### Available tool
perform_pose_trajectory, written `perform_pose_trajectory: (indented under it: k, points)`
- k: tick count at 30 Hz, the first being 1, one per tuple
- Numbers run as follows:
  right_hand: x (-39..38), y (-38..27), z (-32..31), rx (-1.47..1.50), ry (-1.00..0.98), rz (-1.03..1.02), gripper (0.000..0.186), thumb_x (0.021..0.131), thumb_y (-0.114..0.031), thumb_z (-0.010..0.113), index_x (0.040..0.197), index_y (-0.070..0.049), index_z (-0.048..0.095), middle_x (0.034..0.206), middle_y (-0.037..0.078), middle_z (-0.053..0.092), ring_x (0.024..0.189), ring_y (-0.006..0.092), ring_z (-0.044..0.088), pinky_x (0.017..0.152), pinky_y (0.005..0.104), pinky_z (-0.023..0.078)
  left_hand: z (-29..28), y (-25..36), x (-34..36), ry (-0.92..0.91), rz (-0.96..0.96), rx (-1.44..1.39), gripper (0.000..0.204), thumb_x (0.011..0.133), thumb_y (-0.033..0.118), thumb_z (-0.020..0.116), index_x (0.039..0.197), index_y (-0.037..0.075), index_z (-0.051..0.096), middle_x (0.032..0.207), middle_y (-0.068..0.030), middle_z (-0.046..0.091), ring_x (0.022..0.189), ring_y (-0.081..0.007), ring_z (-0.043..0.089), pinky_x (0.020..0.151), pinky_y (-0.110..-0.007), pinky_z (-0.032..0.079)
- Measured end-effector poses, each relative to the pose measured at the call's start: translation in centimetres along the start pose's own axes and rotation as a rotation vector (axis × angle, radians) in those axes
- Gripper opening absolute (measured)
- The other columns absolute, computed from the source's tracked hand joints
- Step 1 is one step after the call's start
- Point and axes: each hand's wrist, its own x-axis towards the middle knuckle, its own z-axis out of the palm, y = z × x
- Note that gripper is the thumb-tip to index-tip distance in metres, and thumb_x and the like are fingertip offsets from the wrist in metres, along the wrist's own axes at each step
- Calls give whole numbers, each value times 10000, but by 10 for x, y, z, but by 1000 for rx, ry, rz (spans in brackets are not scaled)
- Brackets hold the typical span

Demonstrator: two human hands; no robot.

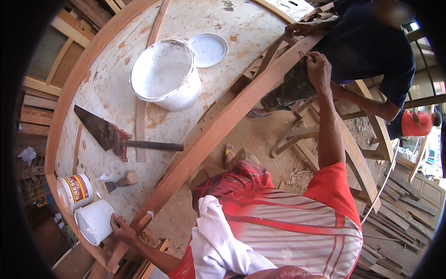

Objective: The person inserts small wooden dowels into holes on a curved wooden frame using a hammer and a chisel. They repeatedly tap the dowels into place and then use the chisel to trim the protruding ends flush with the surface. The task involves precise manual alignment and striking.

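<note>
A long reddish-brown plank point(223, 116) runs diagonally between my hands. At its far end my right hand point(319, 69) is closed in a pinch, fingertips near the wood; whatever is between them is too small to make out. My left hand point(122, 229) is at the near end, fingers curled at the edge of a small white tub point(94, 224). A wooden peg point(147, 216) sits on the plank close to this hand. Beside the small tub stands a labelled white tub point(76, 189). A co-worker's hand point(299, 29) touches the plank's far end.
On the curved-frame white panel point(107, 83) are a large white bucket point(165, 76), a round lid point(209, 49), a handsaw point(96, 126), a dark-handled tool point(153, 145) and a wooden-handled scraper point(121, 181). Wooden trestles point(297, 139) and stacked boards point(395, 223) stand right.
</note>
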Motion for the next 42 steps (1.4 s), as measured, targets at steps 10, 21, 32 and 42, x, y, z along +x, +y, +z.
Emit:
perform_pose_trajectory:
  k: [10,21,32,42]
  points:
    - [6,-22,8,-250,-228,-246,167,937,-107,567,977,-6,694,1012,204,670,995,416,663,874,478,536,-3,4,-1,3,15,19,459,1067,342,574,1255,-68,662,1012,-204,731,910,-264,711,775,-356,572]
    - [11,-17,-26,-97,-162,-190,131,914,-94,638,998,-24,710,953,186,679,945,403,672,834,480,530,-4,4,-1,-11,-13,52,431,1065,326,582,1241,-57,673,990,-187,733,869,-248,705,762,-349,575]
    - [-57,-101,-50,303,-311,89,280,1044,-247,642,1229,-62,739,1113,57,757,984,141,716,858,299,562,4,-6,0,-42,9,230,295,1015,306,652,1094,33,732,974,-148,736,878,-273,683,840,-392,541]
    - [-335,-361,-53,890,-685,17,198,944,101,653,1105,4,717,1073,37,688,1038,107,630,921,251,503,-13,30,-12,-177,204,-113,306,1000,275,686,1142,7,725,902,-151,745,760,-217,699,713,-346,556]
